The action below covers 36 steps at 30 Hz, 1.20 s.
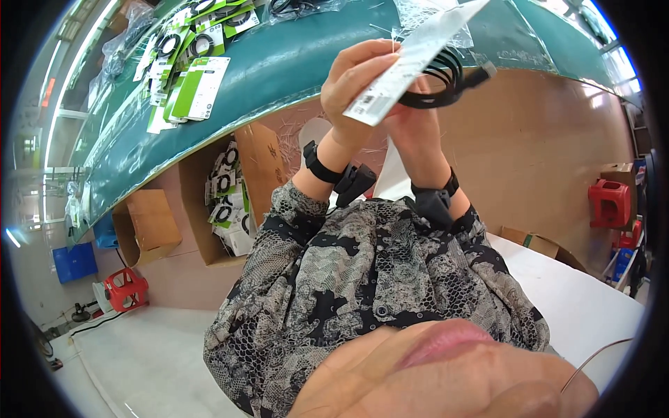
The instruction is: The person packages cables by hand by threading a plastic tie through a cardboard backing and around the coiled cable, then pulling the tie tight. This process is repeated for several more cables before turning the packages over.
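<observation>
My left hand (pixel 359 73) is closed on a flat white printed card (pixel 411 66), tilted up over the table's near edge. A thin clear strand (pixel 393 42), perhaps a cable tie, stands up by its fingertips. Against the card's right side is a coiled black cable (pixel 432 97) with its plug (pixel 481 75) pointing right. My right hand (pixel 416 129) is under the coil and closed round it; the card hides part of its fingers. Both wrists wear black straps with small black boxes.
Cables on green and white cards (pixel 198 87) lie piled on the green table (pixel 300 63) at the left. A cardboard box (pixel 198 202) of carded cables stands below, beside a smaller carton (pixel 153 216). Red stools stand at left (pixel 125 289) and right (pixel 608 202). Clear plastic bags lie along the table's far side.
</observation>
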### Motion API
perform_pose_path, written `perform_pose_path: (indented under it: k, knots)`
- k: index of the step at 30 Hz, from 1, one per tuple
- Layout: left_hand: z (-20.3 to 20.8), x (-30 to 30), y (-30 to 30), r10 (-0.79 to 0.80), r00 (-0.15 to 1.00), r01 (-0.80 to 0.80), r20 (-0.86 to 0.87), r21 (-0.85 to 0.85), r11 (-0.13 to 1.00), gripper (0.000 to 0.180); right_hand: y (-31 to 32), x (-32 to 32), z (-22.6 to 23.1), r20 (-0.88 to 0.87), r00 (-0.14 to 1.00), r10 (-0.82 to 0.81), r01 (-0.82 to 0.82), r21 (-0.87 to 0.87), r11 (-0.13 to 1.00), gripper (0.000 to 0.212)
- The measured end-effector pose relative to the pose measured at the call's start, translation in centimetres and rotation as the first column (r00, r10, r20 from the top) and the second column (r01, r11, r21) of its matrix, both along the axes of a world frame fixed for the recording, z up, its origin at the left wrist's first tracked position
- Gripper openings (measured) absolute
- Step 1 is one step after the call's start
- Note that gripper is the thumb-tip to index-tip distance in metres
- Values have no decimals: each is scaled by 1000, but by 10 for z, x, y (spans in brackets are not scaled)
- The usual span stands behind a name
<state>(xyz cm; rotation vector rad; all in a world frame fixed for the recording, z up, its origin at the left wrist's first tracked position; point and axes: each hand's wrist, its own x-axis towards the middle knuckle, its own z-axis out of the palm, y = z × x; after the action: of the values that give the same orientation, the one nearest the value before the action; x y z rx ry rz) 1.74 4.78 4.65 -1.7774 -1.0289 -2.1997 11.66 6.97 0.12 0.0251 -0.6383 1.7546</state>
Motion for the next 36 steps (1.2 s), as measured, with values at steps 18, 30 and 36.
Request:
perform_pose_path:
  k: [18,30,36]
  knots:
    - [3,-10,-6,-204,923,227,-325,32,973,30,-33,37,26,739,640,-211,-155,393,906,29]
    - [10,-10,-9,-229,891,263,-391,36,964,32,-37,45,-39,755,334,-564,-433,654,620,29]
    - [9,-10,-5,-190,887,241,-421,71,968,31,-35,46,-25,701,250,-668,-562,667,489,21]
